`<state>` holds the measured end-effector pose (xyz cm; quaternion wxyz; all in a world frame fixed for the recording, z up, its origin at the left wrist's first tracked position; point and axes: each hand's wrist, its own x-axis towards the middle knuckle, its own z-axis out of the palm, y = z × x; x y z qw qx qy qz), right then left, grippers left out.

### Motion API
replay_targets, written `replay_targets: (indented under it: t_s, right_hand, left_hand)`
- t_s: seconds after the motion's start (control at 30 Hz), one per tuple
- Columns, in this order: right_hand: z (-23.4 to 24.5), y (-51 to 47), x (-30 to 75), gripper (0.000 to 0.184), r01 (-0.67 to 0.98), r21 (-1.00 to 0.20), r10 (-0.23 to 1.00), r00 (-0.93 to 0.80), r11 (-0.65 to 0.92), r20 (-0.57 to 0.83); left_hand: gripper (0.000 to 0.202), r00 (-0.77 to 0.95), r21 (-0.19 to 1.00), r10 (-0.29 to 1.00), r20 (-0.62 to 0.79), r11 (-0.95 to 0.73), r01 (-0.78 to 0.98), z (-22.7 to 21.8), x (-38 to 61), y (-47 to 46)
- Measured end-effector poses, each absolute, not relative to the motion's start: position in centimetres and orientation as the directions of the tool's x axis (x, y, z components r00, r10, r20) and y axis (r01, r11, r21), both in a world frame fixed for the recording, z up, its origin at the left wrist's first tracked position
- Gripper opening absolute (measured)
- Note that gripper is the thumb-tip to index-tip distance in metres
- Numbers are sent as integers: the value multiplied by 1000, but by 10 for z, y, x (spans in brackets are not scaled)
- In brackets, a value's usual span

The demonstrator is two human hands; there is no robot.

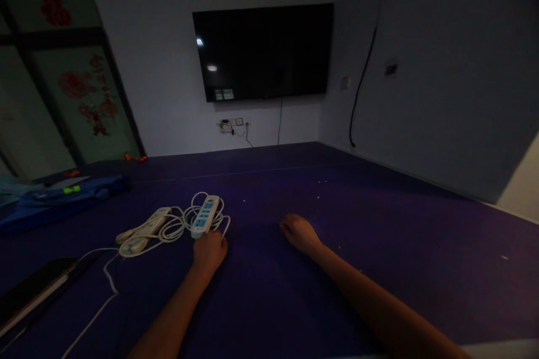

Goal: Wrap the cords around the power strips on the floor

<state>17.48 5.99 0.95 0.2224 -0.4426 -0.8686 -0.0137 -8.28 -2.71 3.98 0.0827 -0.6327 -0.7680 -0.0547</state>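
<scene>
My left hand (209, 249) is closed on the near end of a white power strip (205, 216) with blue socket faces. Its white cord lies in loose loops around and beside it. To the left is a second, cream-coloured power strip (145, 230), with its own cord coiled over it. Loosely curled, my right hand (300, 232) rests low over the purple surface (261, 291), apart from both strips. Nothing shows in its fingers, though their undersides are hidden.
A dark flat device (33, 291) lies at the left, near a white cable (96, 314). Blue cloth (67, 196) is heaped farther back. A television (265, 53) hangs on the far wall above wall sockets (233, 124). A black cable (362, 84) hangs down the right wall.
</scene>
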Motion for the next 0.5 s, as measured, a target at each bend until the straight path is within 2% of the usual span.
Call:
replay_targets:
  t_s: [0.5]
  right_hand:
    - [10, 61, 175, 24, 764, -159, 738, -513, 625, 438]
  left_hand:
    - [33, -189, 35, 952, 239, 186, 982, 41, -82, -23]
